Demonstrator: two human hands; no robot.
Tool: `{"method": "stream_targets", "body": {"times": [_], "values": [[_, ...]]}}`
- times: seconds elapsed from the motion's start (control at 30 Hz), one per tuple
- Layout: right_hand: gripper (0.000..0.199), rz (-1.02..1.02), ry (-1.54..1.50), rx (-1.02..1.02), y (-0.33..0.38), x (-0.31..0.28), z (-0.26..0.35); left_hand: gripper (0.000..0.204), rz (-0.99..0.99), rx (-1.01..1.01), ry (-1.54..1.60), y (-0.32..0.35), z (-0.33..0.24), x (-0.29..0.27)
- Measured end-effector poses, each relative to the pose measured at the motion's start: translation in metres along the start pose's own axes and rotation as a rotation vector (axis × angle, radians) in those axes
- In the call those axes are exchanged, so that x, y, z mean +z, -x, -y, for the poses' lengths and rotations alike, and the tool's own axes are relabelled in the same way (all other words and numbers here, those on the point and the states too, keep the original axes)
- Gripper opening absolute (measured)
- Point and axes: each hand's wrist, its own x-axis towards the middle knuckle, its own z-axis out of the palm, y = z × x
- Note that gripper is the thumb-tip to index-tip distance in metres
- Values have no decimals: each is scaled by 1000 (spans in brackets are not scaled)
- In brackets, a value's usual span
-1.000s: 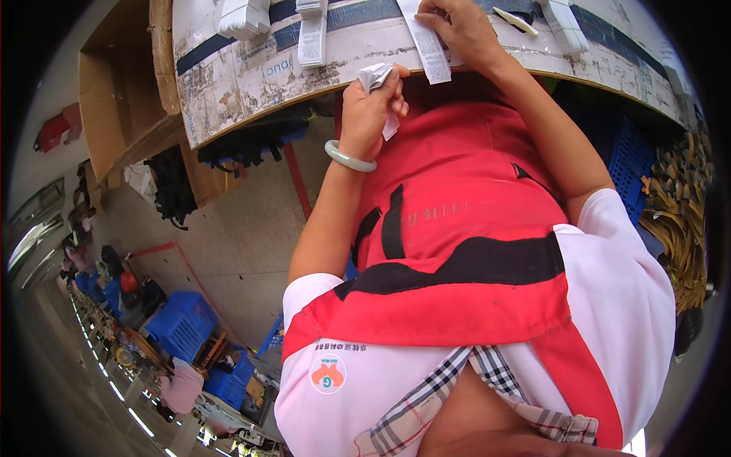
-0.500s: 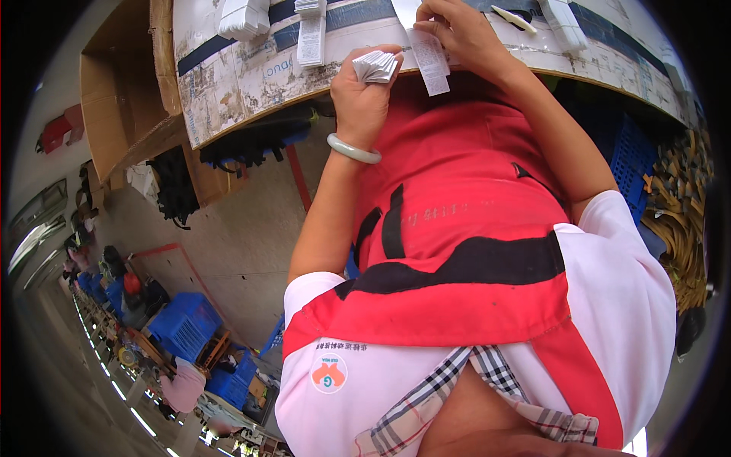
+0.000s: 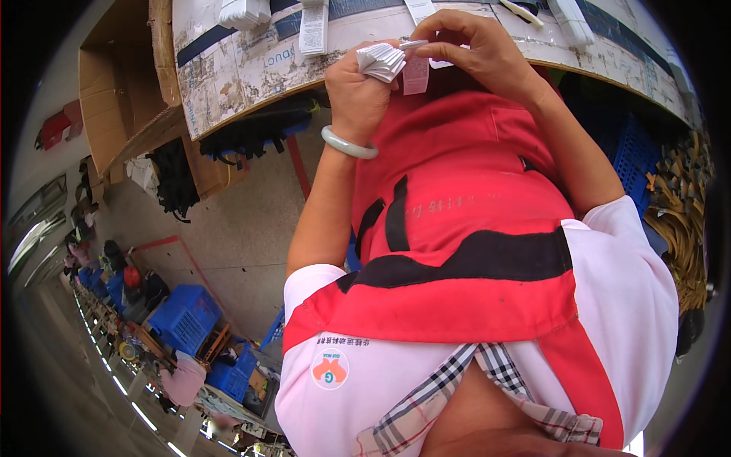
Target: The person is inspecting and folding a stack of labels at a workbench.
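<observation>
A fan of folded white paper labels (image 3: 381,61) sticks up from my left hand (image 3: 356,95), which is closed around it just off the table's near edge. Beside it, my right hand (image 3: 491,57) pinches a thin folded white label (image 3: 413,44) between thumb and fingers, its end touching the fan. Below that pinch hangs a printed label end (image 3: 416,78); what holds it is hidden. Another printed strip (image 3: 420,9) lies on the table behind my right fingers. A small stack of printed labels (image 3: 313,30) rests left of it.
The worn, taped tabletop (image 3: 251,84) also bears white bundles at left (image 3: 244,11) and right (image 3: 569,21), and a slim white tool (image 3: 521,11). An open cardboard box (image 3: 122,99) stands left. Blue crates (image 3: 186,316) and a person in pink (image 3: 183,379) are farther off.
My right hand has moved down and left, bringing a folded label against the fan in my left hand. Before, it held a long strip hanging over the table edge.
</observation>
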Motion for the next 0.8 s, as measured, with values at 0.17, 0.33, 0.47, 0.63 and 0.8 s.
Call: {"method": "stream_targets", "body": {"times": [0.17, 0.33, 0.47, 0.63, 0.8], "values": [[16, -11, 11, 40, 2, 4, -5, 17, -10, 13, -53, 3, 5, -1], [16, 69, -36, 96, 1, 2, 1, 13, 9, 54, -36, 5, 8, -1], [15, 82, -25, 62, 1, -1, -2, 12, 82, -199, 118, 7, 9, -6], [18, 168, -151, 184, 11, 13, 14, 29, 92, -470, 427, 7, 3, 0], [17, 96, -303, 254, 5, 18, -5, 33, 262, -522, 519, 11, 12, 2]]}}
